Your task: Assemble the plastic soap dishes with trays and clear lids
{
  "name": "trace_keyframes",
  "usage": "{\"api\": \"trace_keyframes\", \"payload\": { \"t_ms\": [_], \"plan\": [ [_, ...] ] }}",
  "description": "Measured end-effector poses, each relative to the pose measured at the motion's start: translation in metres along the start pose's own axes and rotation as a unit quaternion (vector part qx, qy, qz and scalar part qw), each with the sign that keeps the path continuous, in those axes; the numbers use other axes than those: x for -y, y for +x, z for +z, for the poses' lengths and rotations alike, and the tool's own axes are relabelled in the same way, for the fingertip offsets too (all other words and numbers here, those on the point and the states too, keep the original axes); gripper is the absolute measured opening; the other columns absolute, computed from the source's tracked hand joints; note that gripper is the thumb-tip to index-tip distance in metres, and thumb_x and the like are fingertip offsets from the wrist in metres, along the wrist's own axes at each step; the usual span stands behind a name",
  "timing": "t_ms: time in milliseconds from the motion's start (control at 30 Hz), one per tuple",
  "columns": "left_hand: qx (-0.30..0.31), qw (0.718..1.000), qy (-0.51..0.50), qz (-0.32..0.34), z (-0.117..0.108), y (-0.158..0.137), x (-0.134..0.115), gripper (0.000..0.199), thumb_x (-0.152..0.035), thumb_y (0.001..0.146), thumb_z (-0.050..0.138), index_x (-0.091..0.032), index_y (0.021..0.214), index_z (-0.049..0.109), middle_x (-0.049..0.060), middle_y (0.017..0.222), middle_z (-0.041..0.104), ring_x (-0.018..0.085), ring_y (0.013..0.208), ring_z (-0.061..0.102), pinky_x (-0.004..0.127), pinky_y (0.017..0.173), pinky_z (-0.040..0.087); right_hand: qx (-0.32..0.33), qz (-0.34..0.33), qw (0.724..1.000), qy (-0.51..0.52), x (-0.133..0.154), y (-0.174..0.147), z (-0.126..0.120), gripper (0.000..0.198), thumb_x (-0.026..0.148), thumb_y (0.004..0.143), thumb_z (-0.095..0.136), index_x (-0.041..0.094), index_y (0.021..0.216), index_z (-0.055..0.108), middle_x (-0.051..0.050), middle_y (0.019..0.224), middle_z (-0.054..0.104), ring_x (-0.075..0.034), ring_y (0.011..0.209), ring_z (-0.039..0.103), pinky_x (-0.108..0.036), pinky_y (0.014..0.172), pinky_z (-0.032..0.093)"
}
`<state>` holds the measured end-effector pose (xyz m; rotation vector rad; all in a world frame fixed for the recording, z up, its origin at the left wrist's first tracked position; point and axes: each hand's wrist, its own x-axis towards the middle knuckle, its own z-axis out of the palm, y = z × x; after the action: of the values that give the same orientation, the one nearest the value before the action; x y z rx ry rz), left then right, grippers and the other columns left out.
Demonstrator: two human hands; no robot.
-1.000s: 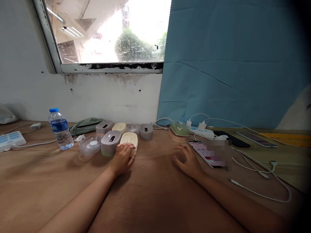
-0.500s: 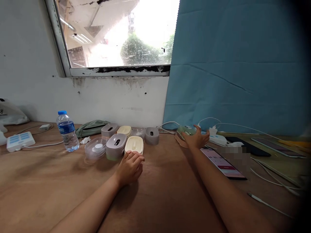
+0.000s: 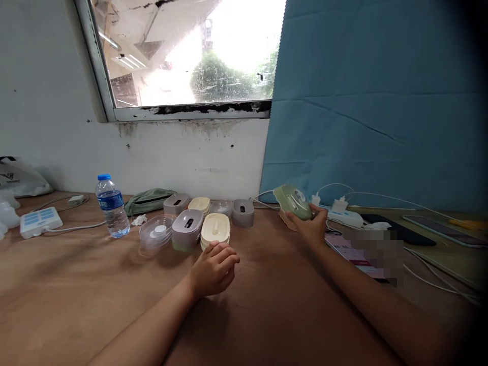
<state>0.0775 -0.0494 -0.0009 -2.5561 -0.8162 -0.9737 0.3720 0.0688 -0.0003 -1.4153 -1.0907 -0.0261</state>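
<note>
In the head view my right hand [image 3: 313, 226] grips a green pack [image 3: 293, 201] by its right end, thumb below and fingers at the edge. The pack has a wavy left edge, a pale round mark and a slot-like mark on its face; it is tilted and raised off the table. My left hand [image 3: 215, 268] is closed, fingers loosely curled together, and nothing shows in it. Just beyond it stands a cream lidded box [image 3: 215, 229], nearly touching the fingers. A mauve box [image 3: 187, 226] with a dark slot stands to the left of it.
Clear plastic lids [image 3: 156, 231], a grey box [image 3: 243, 212] and a water bottle [image 3: 113, 208] stand left and centre. A green pouch [image 3: 148, 201] lies behind. Phones, cables and a white power strip [image 3: 345, 217] lie on the right; another power strip [image 3: 41, 222] is far left.
My right hand has closed on the green pack and lifted and tilted it up from the table. My left hand has drawn slightly back from the cream box. The view has shifted a little.
</note>
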Motion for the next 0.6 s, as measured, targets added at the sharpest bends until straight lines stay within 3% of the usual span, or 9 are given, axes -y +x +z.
{"api": "trace_keyframes", "payload": {
  "t_ms": [100, 200, 267, 467, 600],
  "plan": [
    [-0.02, 0.999, -0.032, -0.007, -0.005, 0.003, -0.01, 0.018, -0.011, 0.077, 0.042, -0.019, 0.09, 0.052, 0.004, 0.09, 0.06, 0.017, 0.09, 0.052, 0.032, 0.086, 0.037, 0.136, -0.059, 0.98, 0.134, -0.001, -0.034, -0.026, 0.062, 0.043, 0.057, 0.067, 0.022, 0.104, 0.034, -0.011, 0.113, 0.047, -0.027, 0.105, 0.047, -0.04, 0.084, 0.041],
    [-0.035, 0.995, -0.086, -0.039, -0.012, 0.005, -0.022, 0.022, -0.015, 0.075, 0.046, -0.018, 0.097, 0.048, 0.007, 0.098, 0.056, 0.02, 0.096, 0.05, 0.035, 0.088, 0.037, 0.29, -0.052, 0.941, 0.164, 0.005, -0.064, -0.06, 0.059, 0.042, 0.056, 0.068, 0.025, 0.102, 0.035, -0.009, 0.109, 0.051, -0.027, 0.101, 0.051, -0.039, 0.08, 0.045],
    [-0.038, 0.989, -0.131, -0.059, -0.016, 0.006, -0.028, 0.036, -0.022, 0.072, 0.053, -0.018, 0.106, 0.042, 0.011, 0.107, 0.051, 0.024, 0.104, 0.046, 0.039, 0.09, 0.036, 0.378, -0.033, 0.909, 0.172, 0.015, -0.081, -0.08, 0.059, 0.044, 0.056, 0.067, 0.024, 0.103, 0.036, -0.01, 0.107, 0.052, -0.027, 0.099, 0.053, -0.036, 0.077, 0.046],
    [0.001, 0.97, -0.231, -0.078, -0.014, 0.004, -0.031, 0.072, -0.045, 0.059, 0.068, -0.018, 0.117, 0.033, 0.016, 0.121, 0.04, 0.031, 0.115, 0.038, 0.046, 0.094, 0.033, 0.542, 0.009, 0.817, 0.196, 0.041, -0.114, -0.106, 0.066, 0.049, 0.057, 0.064, 0.024, 0.107, 0.03, -0.01, 0.111, 0.049, -0.026, 0.102, 0.052, -0.037, 0.081, 0.045],
    [0.064, 0.946, -0.301, -0.101, -0.006, 0.001, -0.024, 0.085, -0.045, 0.051, 0.074, -0.018, 0.119, 0.03, 0.015, 0.122, 0.039, 0.028, 0.11, 0.042, 0.041, 0.091, 0.039, 0.567, -0.055, 0.808, 0.149, 0.042, -0.116, -0.108, 0.067, 0.036, 0.056, 0.068, 0.023, 0.108, 0.027, -0.011, 0.118, 0.039, -0.025, 0.112, 0.042, -0.036, 0.09, 0.039]
  ]
}}
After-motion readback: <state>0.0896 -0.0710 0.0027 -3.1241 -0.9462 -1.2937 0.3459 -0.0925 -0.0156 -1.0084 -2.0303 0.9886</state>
